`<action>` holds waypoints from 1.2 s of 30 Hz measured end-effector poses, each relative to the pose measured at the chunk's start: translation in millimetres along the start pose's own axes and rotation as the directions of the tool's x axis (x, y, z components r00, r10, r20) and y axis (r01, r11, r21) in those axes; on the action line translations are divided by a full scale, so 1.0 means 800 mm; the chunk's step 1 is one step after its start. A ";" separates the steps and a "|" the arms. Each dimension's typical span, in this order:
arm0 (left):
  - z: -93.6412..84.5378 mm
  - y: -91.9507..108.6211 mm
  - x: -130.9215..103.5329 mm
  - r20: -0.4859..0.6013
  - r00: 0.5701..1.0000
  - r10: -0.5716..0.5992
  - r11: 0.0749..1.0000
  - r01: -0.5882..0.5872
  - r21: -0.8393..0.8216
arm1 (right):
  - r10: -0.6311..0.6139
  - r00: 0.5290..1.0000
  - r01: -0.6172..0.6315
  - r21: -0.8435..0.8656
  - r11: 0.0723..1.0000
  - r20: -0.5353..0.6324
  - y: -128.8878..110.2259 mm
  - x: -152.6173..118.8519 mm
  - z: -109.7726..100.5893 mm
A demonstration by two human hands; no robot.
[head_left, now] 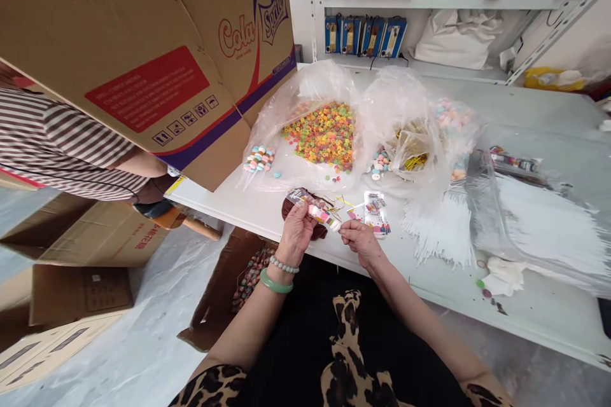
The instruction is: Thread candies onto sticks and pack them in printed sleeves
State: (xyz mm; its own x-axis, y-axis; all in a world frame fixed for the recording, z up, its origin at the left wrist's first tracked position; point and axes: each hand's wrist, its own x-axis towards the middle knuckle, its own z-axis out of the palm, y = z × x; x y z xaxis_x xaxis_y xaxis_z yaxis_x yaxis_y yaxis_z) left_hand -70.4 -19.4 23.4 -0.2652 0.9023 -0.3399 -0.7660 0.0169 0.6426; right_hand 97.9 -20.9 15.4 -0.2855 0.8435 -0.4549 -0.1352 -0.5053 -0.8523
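Observation:
My left hand is closed around one end of a candy skewer, a thin row of pink, white and dark pieces that looks wrapped. At its other end, the thumb and fingers of my right hand pinch the white tip or stick; which of these is too small to tell. Behind my left fingers lies a dark brown printed packet. Gold twist ties are scattered just beyond the skewer. Close to my right hand lie printed clear wrappers.
An open bag of colourful ring gummies lies at the back, with gold ties in another bag. White sticks spread to the right. A big carton stands left; a person in a striped shirt is behind it. Below sits a box of candies.

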 end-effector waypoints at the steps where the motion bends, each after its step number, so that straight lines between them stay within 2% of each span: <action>1: 0.001 0.000 -0.001 0.012 1.000 0.005 1.000 -0.006 0.017 | -0.039 0.999 0.038 -0.030 0.999 -0.020 0.000 0.000 0.001; 6: 0.005 -0.009 -0.007 0.045 0.999 0.009 0.998 -0.012 0.069 | -0.114 0.992 0.109 -0.100 0.989 -0.045 0.003 0.003 0.007; 9: 0.009 -0.020 -0.013 0.049 0.999 -0.013 0.997 0.009 0.076 | -0.210 0.976 0.195 -0.205 0.959 -0.055 0.006 0.004 0.009; 13: 0.011 -0.032 -0.018 -0.024 0.998 -0.059 0.997 0.060 0.037 | -0.407 0.912 0.329 -0.495 0.804 -0.055 0.012 0.003 0.008; 16: 0.008 -0.034 -0.016 -0.076 0.990 -0.116 0.993 0.119 0.029 | -0.502 0.865 0.391 -0.636 0.666 0.005 0.021 0.003 0.004; 19: 0.004 -0.031 -0.013 -0.127 0.984 -0.124 0.990 0.131 0.044 | -0.589 0.800 0.460 -0.745 0.483 0.112 0.032 0.005 0.000; 21: 0.004 -0.029 -0.015 -0.123 0.987 -0.103 0.991 0.113 0.075 | -0.652 0.732 0.481 -0.827 0.292 0.195 0.037 0.005 -0.002; 25: 0.009 -0.030 -0.023 -0.057 0.997 -0.048 0.987 0.056 0.150 | -0.747 0.565 0.382 -0.914 -0.139 0.350 0.042 0.003 -0.003; 26: 0.010 -0.031 -0.025 -0.045 0.998 -0.045 0.986 0.051 0.158 | -0.758 0.528 0.355 -0.910 -0.213 0.383 0.042 0.002 -0.003; 28: 0.011 -0.033 -0.027 -0.041 0.998 -0.052 0.984 0.058 0.167 | -0.773 0.471 0.322 -0.899 -0.298 0.425 0.044 0.001 -0.005; 30: 0.010 -0.035 -0.027 -0.052 0.997 -0.060 0.982 0.068 0.174 | -0.777 0.459 0.329 -0.895 -0.302 0.431 0.045 0.000 -0.006; 32: 0.009 -0.037 -0.026 -0.061 0.996 -0.070 0.980 0.080 0.181 | -0.776 0.495 0.397 -0.896 -0.199 0.391 0.045 0.000 -0.005; 33: 0.009 -0.039 -0.026 -0.060 0.995 -0.074 0.979 0.084 0.183 | -0.771 0.532 0.450 -0.888 -0.092 0.350 0.045 0.001 -0.004; 34: 0.010 -0.040 -0.027 -0.054 0.996 -0.077 0.979 0.086 0.186 | -0.757 0.584 0.504 -0.862 0.054 0.293 0.043 0.002 -0.002; 36: 0.012 -0.042 -0.029 -0.033 0.997 -0.073 0.978 0.078 0.192 | -0.673 0.725 0.546 -0.718 0.431 0.148 0.039 0.005 0.002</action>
State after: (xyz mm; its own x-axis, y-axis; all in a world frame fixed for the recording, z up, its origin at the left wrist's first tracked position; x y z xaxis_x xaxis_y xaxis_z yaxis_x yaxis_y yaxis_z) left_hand -33.0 -36.6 16.2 -0.2271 0.8841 -0.4084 -0.6579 0.1699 0.7337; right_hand 91.0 -33.4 -12.8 -0.2559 0.9246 0.2821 0.4675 0.3738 -0.8011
